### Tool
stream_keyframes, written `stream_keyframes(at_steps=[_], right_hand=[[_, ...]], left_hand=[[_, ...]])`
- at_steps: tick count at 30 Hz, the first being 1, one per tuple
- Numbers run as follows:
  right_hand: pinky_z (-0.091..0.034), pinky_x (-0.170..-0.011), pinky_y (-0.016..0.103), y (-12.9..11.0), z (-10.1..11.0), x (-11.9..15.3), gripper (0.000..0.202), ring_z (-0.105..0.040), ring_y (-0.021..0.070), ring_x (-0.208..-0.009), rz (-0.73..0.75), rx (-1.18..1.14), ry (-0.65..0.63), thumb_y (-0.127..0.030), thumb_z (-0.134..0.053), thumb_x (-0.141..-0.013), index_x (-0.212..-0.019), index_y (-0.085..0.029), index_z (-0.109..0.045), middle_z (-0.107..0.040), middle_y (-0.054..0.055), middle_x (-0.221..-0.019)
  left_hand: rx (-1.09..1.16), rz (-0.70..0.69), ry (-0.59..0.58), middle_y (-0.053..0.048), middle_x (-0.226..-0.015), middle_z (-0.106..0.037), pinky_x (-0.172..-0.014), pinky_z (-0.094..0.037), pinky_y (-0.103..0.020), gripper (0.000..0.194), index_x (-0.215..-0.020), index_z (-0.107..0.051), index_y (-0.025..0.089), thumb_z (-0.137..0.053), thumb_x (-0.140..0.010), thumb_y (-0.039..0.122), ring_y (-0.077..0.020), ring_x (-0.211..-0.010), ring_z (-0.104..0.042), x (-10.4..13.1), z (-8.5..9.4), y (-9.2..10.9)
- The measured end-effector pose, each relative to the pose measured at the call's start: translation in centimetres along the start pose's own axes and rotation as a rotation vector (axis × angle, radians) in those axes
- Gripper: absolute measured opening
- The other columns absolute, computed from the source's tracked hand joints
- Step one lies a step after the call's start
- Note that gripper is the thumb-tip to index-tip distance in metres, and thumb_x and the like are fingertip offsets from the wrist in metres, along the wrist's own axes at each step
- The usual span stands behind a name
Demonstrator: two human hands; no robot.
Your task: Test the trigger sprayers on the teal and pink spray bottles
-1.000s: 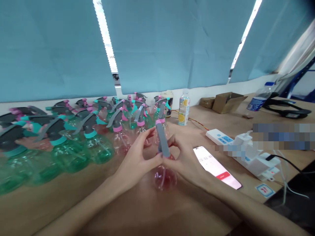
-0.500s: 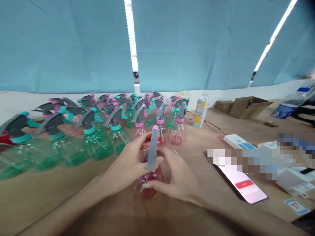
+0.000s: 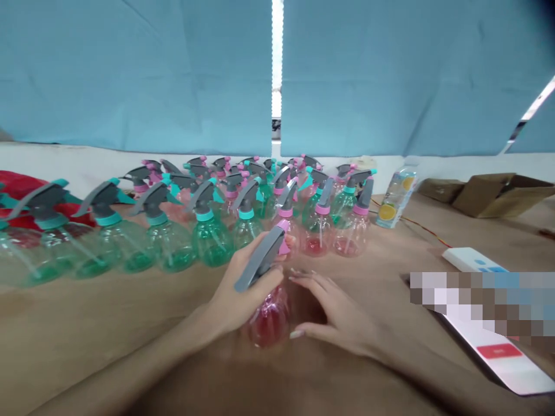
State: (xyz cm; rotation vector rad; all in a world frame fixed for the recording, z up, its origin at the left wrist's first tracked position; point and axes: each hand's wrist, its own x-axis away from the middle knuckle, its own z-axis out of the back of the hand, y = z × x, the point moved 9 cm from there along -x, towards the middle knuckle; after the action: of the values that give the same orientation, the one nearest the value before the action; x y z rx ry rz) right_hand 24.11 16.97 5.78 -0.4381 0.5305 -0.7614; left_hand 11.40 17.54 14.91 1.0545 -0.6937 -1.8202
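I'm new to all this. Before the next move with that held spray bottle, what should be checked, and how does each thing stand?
1. Left grip closed on the held bottle: ok, wrapped around its upper part.
2. Right grip free: ok, open beside the bottle, holding nothing.
3. Sprayer screwed tight: cannot tell; the left grip hides the joint.
4. Bottle's base resting on the table: cannot tell from this angle.
5. Green bottles standing: ok, lined up at left.
6. Phone screen readable: not ok, part is pixelated.
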Motion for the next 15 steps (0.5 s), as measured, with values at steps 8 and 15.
stream_keyframes(at_steps=[8,15], right_hand=[[-0.024,-0.11,0.053,2.2,-1.4,0.6,0.084,-0.026,0.0298,-0.138,0.056,0.077,-0.062,-0.062,-0.059,-0.077,-0.144,-0.02,-0.031,-0.032,0.014,-0.149],[-0.022,-0.111,0.053,2.1,-2.0,0.5,0.083,-0.021,0.0293,-0.139,0.081,0.098,-0.119,-0.062,-0.059,-0.077,-0.145,-0.022,-0.03,-0.026,0.01,-0.151]], left_hand=[[-0.066,0.012,0.032,0.004,-0.062,-0.046,-0.053,-0.041,-0.028,0.02,-0.085,-0.058,0.024,-0.045,-0.071,0.021,-0.014,-0.055,-0.042,-0.3,0.0,0.8],[-0.074,0.026,-0.051,0.003,-0.064,-0.054,-0.054,-0.044,-0.029,0.022,-0.083,-0.06,0.025,-0.044,-0.069,0.018,-0.0148,-0.055,-0.047,-0.5,-0.1,1.1]])
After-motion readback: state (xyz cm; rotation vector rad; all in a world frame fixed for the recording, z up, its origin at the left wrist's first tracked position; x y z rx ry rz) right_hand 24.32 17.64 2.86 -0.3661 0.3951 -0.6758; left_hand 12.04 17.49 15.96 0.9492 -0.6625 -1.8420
